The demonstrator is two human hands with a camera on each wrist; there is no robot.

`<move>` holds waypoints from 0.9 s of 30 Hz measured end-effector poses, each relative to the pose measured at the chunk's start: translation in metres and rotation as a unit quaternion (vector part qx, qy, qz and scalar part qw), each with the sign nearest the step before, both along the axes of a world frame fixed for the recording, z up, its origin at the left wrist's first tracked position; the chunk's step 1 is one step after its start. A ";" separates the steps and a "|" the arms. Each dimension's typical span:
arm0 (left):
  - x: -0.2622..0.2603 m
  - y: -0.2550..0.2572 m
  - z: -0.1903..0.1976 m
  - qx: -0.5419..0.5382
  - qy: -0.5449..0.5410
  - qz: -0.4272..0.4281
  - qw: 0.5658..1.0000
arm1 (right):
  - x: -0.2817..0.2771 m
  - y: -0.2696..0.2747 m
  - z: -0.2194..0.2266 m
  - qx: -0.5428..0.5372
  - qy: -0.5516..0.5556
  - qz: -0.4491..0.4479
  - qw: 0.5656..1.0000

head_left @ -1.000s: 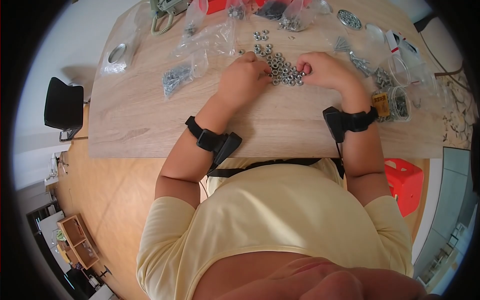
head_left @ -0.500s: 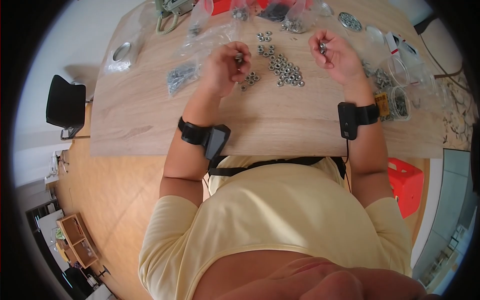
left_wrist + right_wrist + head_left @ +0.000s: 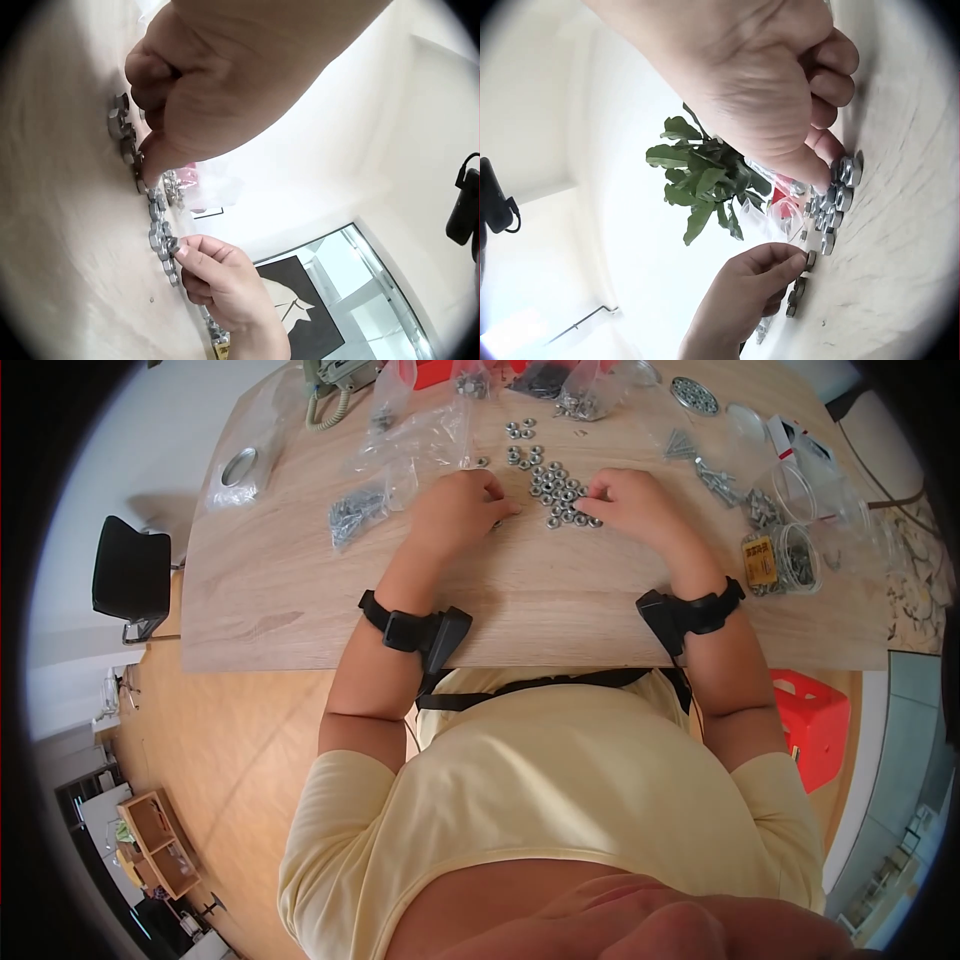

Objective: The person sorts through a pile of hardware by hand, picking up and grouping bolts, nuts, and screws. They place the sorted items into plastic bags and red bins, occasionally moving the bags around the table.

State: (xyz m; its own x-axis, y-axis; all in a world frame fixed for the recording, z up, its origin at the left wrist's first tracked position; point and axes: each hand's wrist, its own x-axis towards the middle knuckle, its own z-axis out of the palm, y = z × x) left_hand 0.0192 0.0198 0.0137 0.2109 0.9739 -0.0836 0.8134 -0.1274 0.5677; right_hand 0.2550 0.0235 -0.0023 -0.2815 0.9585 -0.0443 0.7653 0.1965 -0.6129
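Note:
A cluster of silver hex nuts [image 3: 555,487] lies on the wooden table between the two hands. My left hand [image 3: 455,512] is low on the cluster's left side, pinching a nut [image 3: 810,260] between thumb and index finger near the tabletop. Beside it is a smaller group of nuts [image 3: 120,124], mostly hidden under that hand in the head view. My right hand [image 3: 640,507], at the cluster's right edge, has thumb and forefinger pinched on another nut [image 3: 174,244]; its other fingers curl inward.
A bag of screws [image 3: 355,515] lies left of the left hand. Clear plastic bags with hardware [image 3: 470,385] stand at the back. To the right are loose screws [image 3: 717,482] and a clear jar with a yellow label [image 3: 762,563]. A corded telephone [image 3: 345,372] sits back left.
Half a second ago both hands were raised and apart, each with a nut at its fingers. Now both are lowered, the right back at the cluster, the left over the smaller group.

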 end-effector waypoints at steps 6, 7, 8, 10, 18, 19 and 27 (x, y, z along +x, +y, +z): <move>0.007 0.001 -0.018 0.064 -0.045 -0.029 0.996 | -0.005 0.004 -0.013 0.024 0.007 0.002 1.000; 0.006 0.001 -0.019 0.063 -0.045 -0.030 0.997 | -0.005 0.004 -0.013 0.025 0.010 0.005 1.000; 0.004 0.002 -0.019 0.049 -0.065 -0.022 0.996 | -0.005 0.003 -0.011 0.026 0.014 0.008 1.000; 0.000 0.002 -0.015 0.033 -0.083 -0.016 0.996 | -0.006 0.002 -0.008 0.013 0.018 0.006 1.000; 0.004 -0.004 0.000 0.004 -0.062 -0.026 0.998 | 0.018 0.012 0.004 -0.287 0.661 0.076 0.689; 0.000 0.000 0.002 0.003 -0.062 -0.026 0.998 | 0.018 0.012 0.006 -0.279 0.667 0.033 0.690; -0.015 0.012 0.004 -0.243 -0.552 -0.011 0.798 | 0.021 0.009 0.006 -0.116 0.242 0.044 0.962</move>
State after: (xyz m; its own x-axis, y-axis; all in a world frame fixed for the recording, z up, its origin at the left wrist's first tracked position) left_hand 0.0040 0.0317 0.0176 0.4330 0.8785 -0.2019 -0.2150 0.3182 0.9233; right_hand 0.2765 0.0329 0.0033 -0.4025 0.9102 -0.0974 0.3658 0.0624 -0.9286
